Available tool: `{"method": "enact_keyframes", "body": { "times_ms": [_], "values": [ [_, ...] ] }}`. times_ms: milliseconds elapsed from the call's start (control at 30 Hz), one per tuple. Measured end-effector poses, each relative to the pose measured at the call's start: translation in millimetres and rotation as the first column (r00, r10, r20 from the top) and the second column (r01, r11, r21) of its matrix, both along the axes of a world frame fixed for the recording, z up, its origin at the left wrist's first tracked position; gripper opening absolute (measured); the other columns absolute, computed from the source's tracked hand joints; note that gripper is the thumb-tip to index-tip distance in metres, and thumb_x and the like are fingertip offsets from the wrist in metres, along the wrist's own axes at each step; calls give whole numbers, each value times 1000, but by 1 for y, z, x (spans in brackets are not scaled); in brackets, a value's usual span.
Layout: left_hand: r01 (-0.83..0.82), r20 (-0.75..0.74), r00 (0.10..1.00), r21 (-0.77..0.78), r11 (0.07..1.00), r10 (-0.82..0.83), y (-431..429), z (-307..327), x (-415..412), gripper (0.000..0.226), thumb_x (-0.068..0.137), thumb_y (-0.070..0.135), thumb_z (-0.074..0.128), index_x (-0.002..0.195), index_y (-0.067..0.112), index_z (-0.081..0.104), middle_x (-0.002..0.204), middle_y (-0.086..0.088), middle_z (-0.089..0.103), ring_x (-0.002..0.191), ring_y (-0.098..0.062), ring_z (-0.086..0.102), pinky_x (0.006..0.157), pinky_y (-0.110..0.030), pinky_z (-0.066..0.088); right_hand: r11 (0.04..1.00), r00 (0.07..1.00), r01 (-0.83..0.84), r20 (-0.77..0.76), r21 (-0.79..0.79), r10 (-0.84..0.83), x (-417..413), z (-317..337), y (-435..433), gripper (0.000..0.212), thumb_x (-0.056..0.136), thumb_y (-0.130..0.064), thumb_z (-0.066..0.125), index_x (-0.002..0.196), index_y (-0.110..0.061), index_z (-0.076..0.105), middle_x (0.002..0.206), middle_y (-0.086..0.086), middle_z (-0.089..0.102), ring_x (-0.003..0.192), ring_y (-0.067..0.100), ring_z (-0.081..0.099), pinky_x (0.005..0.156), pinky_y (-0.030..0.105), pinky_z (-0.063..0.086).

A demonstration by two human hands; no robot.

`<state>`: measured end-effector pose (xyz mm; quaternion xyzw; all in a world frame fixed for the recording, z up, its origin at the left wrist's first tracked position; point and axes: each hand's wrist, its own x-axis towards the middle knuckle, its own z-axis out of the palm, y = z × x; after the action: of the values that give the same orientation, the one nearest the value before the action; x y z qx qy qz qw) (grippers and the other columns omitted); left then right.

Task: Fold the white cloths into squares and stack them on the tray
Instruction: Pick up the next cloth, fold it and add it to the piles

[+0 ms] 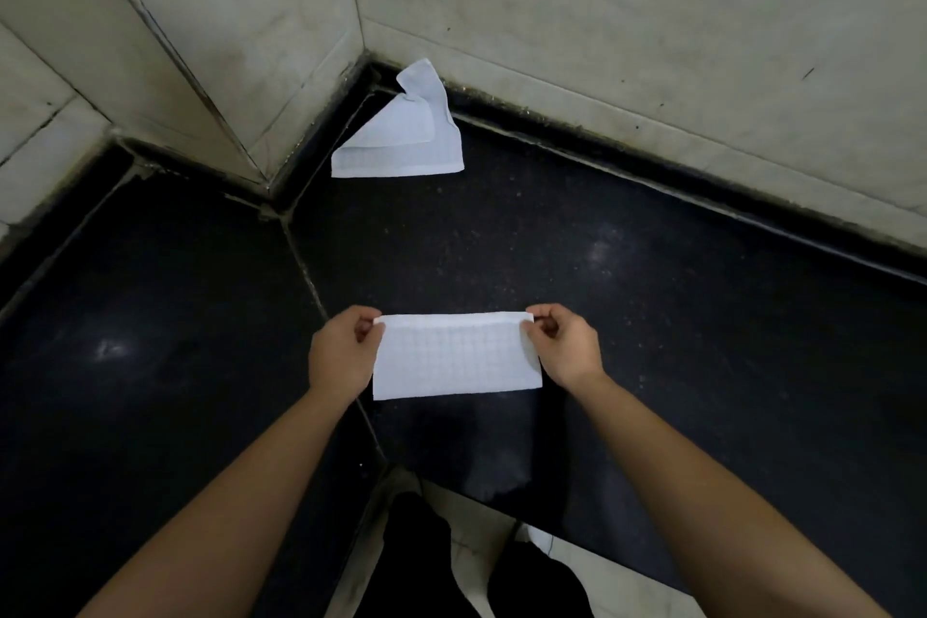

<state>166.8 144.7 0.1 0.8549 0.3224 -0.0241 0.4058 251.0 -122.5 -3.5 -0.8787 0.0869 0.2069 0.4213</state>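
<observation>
Held item: a white cloth (456, 356), folded to a flat rectangle with a faint grid weave, spans the gap between the two hands. Its long edges run straight from hand to hand.

Left hand (341, 351): thumb and forefinger pinch the cloth's upper left corner, the other fingers curled.

Right hand (564, 346): thumb and forefinger pinch the upper right corner in the same way. The hands are apart by the full width of the cloth and level with one another. The lower corners are free. Whether the lower edge touches the surface beneath cannot be told.

Second cloth (401, 141): white, loosely folded and rumpled. It lies well beyond the hands and slightly toward the left hand's side, apart from the held cloth. Its far tip rests against the foot of the tiled wall (602, 15).

Surface: a dark, glossy stone counter (652, 291) lies under and around both hands. A grouted seam (306, 261) runs from beyond the left hand toward the person.

Edges: tiled wall closes the counter beyond the hands and on the left hand's side. The counter's near edge runs below the forearms, with pale floor (627, 587) and dark trousers (416, 562) past it. Bare counter extends between the hands and the second cloth, and widely outward of the right hand.
</observation>
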Motion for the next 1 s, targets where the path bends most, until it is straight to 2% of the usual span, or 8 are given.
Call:
{"method": "enact_keyframes", "body": {
  "times_ms": [133, 233, 300, 367, 500, 667, 900, 1000],
  "values": [
    [48, -17, 999, 105, 993, -46, 2, -14, 3, 18, 95, 24, 60, 112, 19, 67, 99, 1, 60, 92, -19, 61, 79, -28, 46, 994, 998, -41, 37, -104, 45, 2, -11, 2, 25, 95, -32, 62, 119, -28, 66, 94, -11, 66, 86, 7, 62, 80, 28, 54],
    [106, 17, 994, 223, 969, -112, 4, -22, -5, 43, 99, 34, 53, 138, 16, 52, 128, -6, 53, 120, -24, 51, 94, -37, 46, 965, 974, -86, 180, -250, 134, -7, -14, 5, 40, 98, -36, 57, 136, -23, 56, 117, -3, 58, 100, 12, 58, 93, 36, 52],
    [208, 71, 964, 405, 890, -257, 5, -22, -15, 52, 102, 37, 44, 148, 13, 40, 148, -12, 40, 136, -28, 38, 106, -48, 39, 911, 887, -136, 363, -389, 287, -20, -15, 7, 47, 102, -35, 49, 146, -17, 46, 136, 5, 51, 119, 20, 51, 103, 39, 45],
    [363, 43, 896, 500, 786, -441, 6, -26, -22, 56, 102, 36, 37, 152, 11, 33, 159, -15, 25, 147, -30, 22, 114, -51, 25, 844, 774, -245, 429, -477, 467, -32, -17, 19, 52, 104, -36, 39, 151, -13, 38, 154, 11, 37, 139, 26, 37, 115, 44, 32],
    [606, -171, 759, 538, 586, -628, 6, -43, -32, 63, 103, 44, 22, 155, 9, 20, 165, -11, 7, 152, -25, 4, 119, -55, 17, 658, 621, -475, 308, -584, 721, -50, -30, 59, 61, 106, -44, 25, 158, -12, 21, 166, 12, 9, 154, 28, 4, 124, 48, 7],
    [688, -318, 699, 546, 479, -641, 16, -56, -37, 66, 102, 45, 19, 154, 4, 19, 164, -15, 11, 151, -28, 12, 117, -60, 19, 506, 544, -568, 165, -650, 823, -56, -54, 83, 67, 105, -50, 23, 159, -12, 14, 166, 13, 5, 154, 32, 4, 123, 54, 11],
    [709, -362, 684, 534, 461, -634, 14, -55, -40, 69, 102, 48, 15, 155, 4, 15, 164, -15, 8, 152, -28, 7, 119, -58, 14, 473, 667, -487, 38, -734, 744, -37, -56, 6, 75, 102, -61, 12, 159, -14, 2, 167, 10, -5, 154, 27, -6, 124, 53, 3],
    [714, -368, 683, 518, 470, -631, 14, -55, -40, 69, 102, 48, 14, 155, 5, 15, 165, -14, 7, 152, -28, 7, 119, -59, 13, 467, 676, -518, -9, -717, 737, -34, -51, -7, 77, 102, -62, 8, 158, -12, -5, 166, 8, -12, 153, 26, -11, 123, 54, 4]
  ]
}}
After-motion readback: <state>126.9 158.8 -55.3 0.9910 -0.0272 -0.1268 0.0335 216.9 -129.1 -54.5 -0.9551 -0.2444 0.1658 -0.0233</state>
